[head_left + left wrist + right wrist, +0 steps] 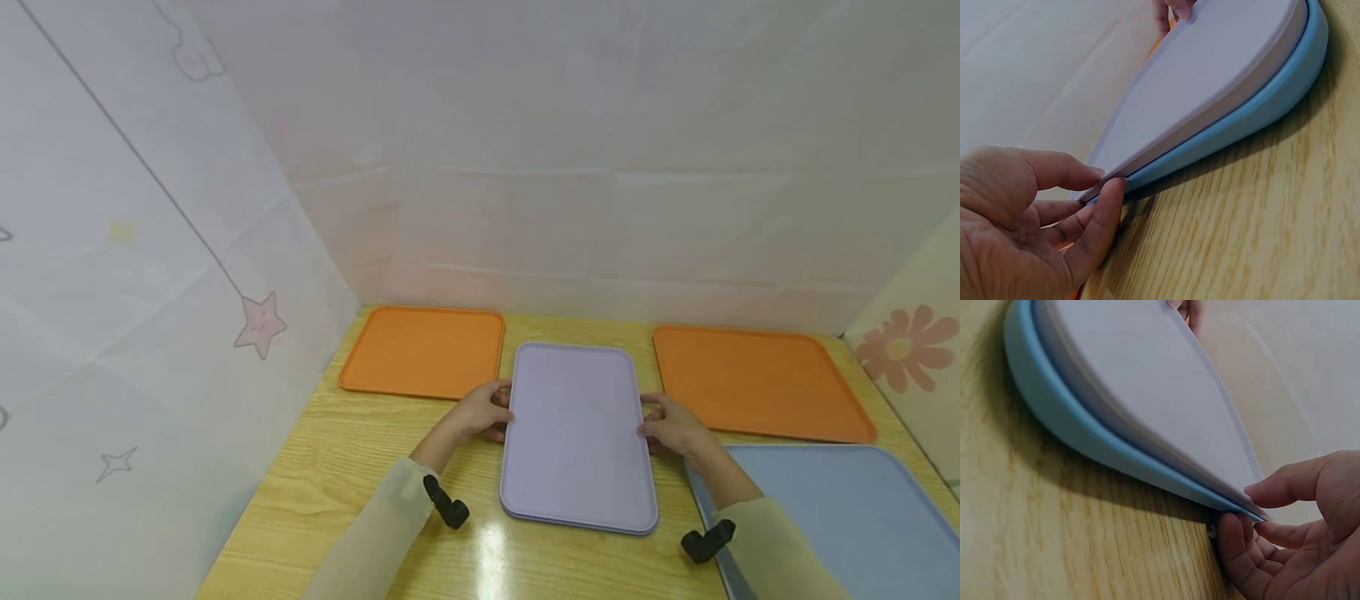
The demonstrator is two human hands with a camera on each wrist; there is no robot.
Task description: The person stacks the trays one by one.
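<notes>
Two hands take opposite long sides of a lavender tray [577,433], which lies directly between them over the wood-grain counter [322,467]. The tray's long axis runs away from the person, so the left hand [483,410] and right hand [667,423] meet it crosswise, almost level with each other and around the middle of its length. Neither is nearer: both touch the rim.

The left fingers [1105,215] pinch the tray's edge, curled against its side; the right fingers [1235,544] pinch the opposite edge in the same way. The wrist views show a lower blue tray [1300,72] nested right beneath the lavender one, with fingers at the edges of both. Whether the pair sits flat or slightly raised cannot be told.

Beyond the left hand lies the left orange tray [423,350]; beyond the right, the right orange tray [757,379]. A wide blue tray [855,500] lies nearer the person, partly under the right forearm [723,479].
</notes>
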